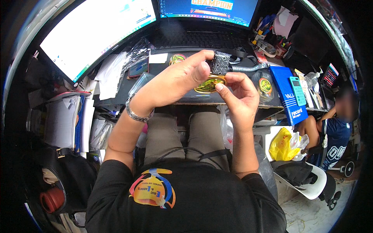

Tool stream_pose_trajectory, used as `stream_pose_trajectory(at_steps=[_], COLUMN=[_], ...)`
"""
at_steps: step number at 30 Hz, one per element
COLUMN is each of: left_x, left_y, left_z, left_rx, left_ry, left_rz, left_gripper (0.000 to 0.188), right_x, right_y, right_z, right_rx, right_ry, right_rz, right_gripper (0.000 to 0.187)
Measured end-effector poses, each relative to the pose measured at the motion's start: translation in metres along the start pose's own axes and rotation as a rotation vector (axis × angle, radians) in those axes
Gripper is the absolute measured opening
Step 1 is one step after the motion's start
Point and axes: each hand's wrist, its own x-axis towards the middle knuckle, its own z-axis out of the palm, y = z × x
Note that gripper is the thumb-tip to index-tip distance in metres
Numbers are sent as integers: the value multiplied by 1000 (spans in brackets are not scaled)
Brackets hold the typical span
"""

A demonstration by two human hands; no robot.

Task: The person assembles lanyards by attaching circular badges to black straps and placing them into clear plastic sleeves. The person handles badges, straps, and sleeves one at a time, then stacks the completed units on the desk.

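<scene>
A round gold medal with a green-and-yellow centre is tilted above the desk's front edge. My right hand is closed on its right rim, thumb in front and fingers behind. From the left, my left hand reaches over the medal, its fingers bent at the black-and-white patterned ribbon; the fingertips are partly hidden. That ribbon trails rightward over the desk. Another round medal lies in clear wrapping to the right, and further colourful round pieces lie behind my left hand.
Two monitors and a black keyboard stand behind the desk. Papers and a phone lie left. A blue record book carries a teal calculator. Another person sits at right, near a yellow plastic bag.
</scene>
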Motion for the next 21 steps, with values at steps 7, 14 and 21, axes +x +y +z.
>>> stream_pose_trajectory(at_steps=[7, 14, 21], left_x=[3, 2, 3], left_y=[-16, -17, -32], left_z=[-3, -10, -10], left_rx=[-102, -229, -388], left_ry=[72, -66, -35], left_rz=[-134, -161, -154], left_gripper=[100, 59, 62], right_x=[19, 26, 30], right_y=[-21, -19, -13], right_z=[-6, -2, -2], right_rx=[137, 100, 61], right_ry=[-77, -59, -203], right_rz=[176, 219, 259], right_gripper=[23, 22, 23])
